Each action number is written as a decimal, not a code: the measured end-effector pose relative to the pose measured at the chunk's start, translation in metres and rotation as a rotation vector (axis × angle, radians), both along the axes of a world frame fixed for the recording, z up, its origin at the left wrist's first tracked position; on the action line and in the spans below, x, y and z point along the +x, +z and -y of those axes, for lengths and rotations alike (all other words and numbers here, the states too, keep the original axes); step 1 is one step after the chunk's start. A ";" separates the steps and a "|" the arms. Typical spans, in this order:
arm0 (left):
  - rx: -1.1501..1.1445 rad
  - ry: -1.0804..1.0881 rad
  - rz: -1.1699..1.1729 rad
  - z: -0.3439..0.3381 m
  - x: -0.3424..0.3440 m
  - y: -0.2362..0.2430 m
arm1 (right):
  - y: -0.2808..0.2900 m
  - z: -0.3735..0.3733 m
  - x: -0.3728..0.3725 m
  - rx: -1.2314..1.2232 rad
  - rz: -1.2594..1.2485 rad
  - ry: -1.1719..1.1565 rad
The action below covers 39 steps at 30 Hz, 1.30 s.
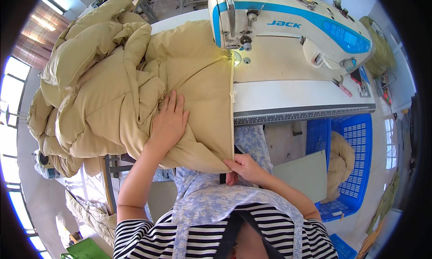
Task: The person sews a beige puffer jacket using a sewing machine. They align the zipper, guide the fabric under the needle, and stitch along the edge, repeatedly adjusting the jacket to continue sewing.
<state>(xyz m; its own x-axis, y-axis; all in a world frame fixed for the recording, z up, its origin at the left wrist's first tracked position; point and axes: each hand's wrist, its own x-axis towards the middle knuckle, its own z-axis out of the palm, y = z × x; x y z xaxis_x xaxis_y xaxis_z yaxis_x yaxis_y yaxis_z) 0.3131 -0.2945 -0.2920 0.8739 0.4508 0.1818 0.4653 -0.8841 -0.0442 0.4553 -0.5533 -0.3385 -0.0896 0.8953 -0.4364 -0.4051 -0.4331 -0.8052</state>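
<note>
A puffy tan padded jacket (103, 92) is heaped over the left of the sewing table, its flat front panel running under the needle of a white and blue sewing machine (288, 27). Along the panel's right edge runs a zipper (232, 119), its upper end at the lit presser foot (230, 55). My left hand (170, 119) lies flat on the fabric with fingers stretched out. Lower down, my right hand (243, 168) pinches the zipper edge at the panel's near corner, thumb on top and the other fingers partly hidden beneath.
A ruler strip (306, 114) edges the white table (270, 94). Small pink-handled snips (343, 86) lie on its right side. A blue plastic basket (360, 169) holding tan padded pieces (339, 164) stands below at right, beside a pale board (301, 173). A green bin (85, 250) sits at lower left.
</note>
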 end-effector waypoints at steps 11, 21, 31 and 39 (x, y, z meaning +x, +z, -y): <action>0.009 -0.415 0.100 0.038 0.087 0.012 | -0.001 0.008 0.006 -0.075 0.174 0.023; -0.091 -0.395 0.063 0.033 0.075 -0.005 | 0.010 -0.047 0.080 0.966 1.672 -0.249; -0.350 -0.307 0.067 0.051 0.073 0.025 | 0.035 -0.072 0.075 0.901 1.213 -0.487; -1.290 0.250 0.682 0.018 0.077 0.034 | 0.035 -0.095 0.061 0.352 0.506 -0.770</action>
